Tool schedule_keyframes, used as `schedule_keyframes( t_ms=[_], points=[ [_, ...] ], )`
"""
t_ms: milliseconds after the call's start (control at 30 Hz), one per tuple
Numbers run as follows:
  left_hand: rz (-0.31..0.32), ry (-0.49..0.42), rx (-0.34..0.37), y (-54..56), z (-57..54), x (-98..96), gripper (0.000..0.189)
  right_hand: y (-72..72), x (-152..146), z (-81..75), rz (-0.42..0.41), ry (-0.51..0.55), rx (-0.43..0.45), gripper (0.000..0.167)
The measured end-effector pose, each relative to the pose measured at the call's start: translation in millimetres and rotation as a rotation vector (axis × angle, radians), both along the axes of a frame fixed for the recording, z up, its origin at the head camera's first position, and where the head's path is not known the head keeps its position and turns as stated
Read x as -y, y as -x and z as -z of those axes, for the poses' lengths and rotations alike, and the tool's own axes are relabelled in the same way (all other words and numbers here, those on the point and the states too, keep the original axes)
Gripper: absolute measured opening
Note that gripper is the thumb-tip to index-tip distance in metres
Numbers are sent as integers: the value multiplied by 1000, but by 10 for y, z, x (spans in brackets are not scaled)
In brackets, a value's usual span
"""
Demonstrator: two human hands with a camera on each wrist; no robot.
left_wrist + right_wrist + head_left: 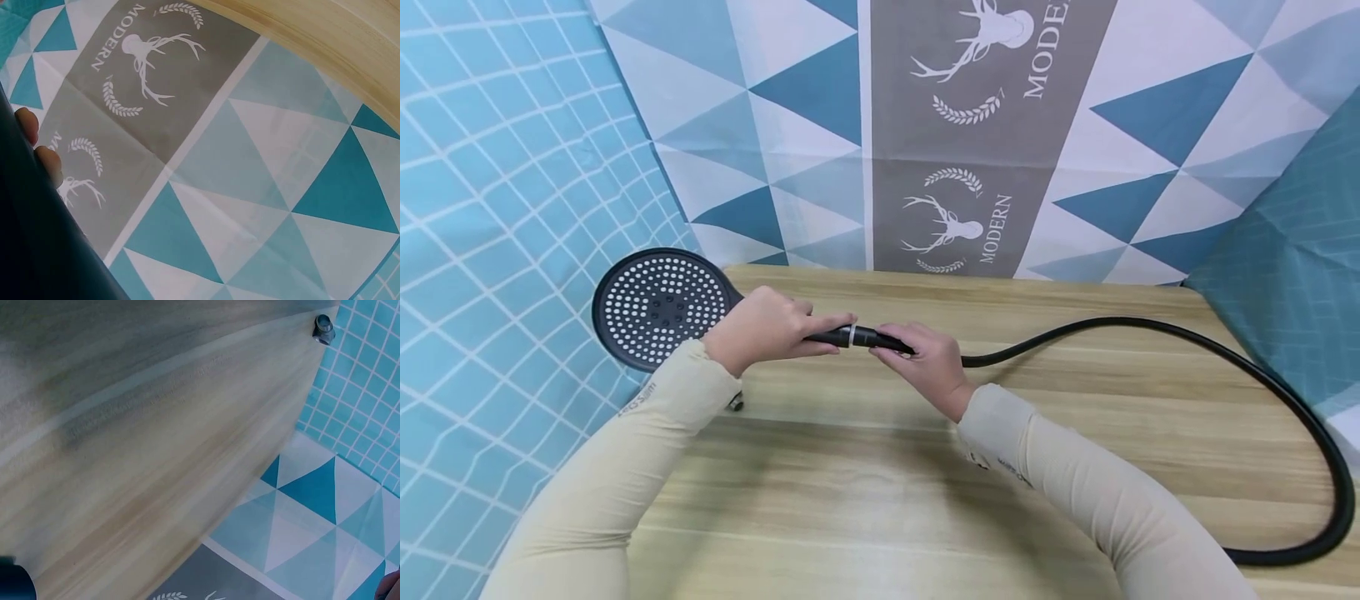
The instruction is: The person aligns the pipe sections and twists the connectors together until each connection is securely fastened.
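A black round shower head (666,310) with pale nozzle dots faces up at the left in the head view. My left hand (769,327) grips its handle, forefinger stretched along it. A silver ring marks where the handle meets the black connector of a shower hose (1120,322). My right hand (931,360) holds the hose just behind that connector, between thumb and fingers. Both hands are above the table. In the left wrist view, fingertips (49,165) show past a large dark shape. The right wrist view catches a black rounded end (15,584) at its lower left corner.
The hose loops to the right across the wooden table (865,500). A small metal fitting (323,329) lies near the table's left edge, partly behind my left forearm in the head view. Patterned sheets (805,125) rise behind the table and at both sides.
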State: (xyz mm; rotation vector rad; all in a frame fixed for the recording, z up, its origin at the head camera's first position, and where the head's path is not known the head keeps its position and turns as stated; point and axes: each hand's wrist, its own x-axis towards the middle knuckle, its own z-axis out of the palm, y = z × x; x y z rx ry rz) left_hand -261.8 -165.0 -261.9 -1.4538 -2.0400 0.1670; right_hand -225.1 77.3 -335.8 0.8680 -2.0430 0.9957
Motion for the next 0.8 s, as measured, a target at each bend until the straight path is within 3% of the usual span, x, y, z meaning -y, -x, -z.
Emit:
schedule_keyframes(
  t_ms=[333, 500, 600, 800],
  points=[
    [31, -17, 7, 29, 4, -20, 38, 0, -32, -7, -10, -82, 107, 19],
    [33, -30, -2, 61, -13, -32, 40, 13, -22, -13, -28, 23, 172, 28],
    [10, -22, 8, 68, -23, -26, 41, 34, -5, -39, -43, 49, 158, 28],
    [1, -27, 26, 72, 39, -7, 42, 62, 15, -48, -52, -60, 73, 21]
  ],
)
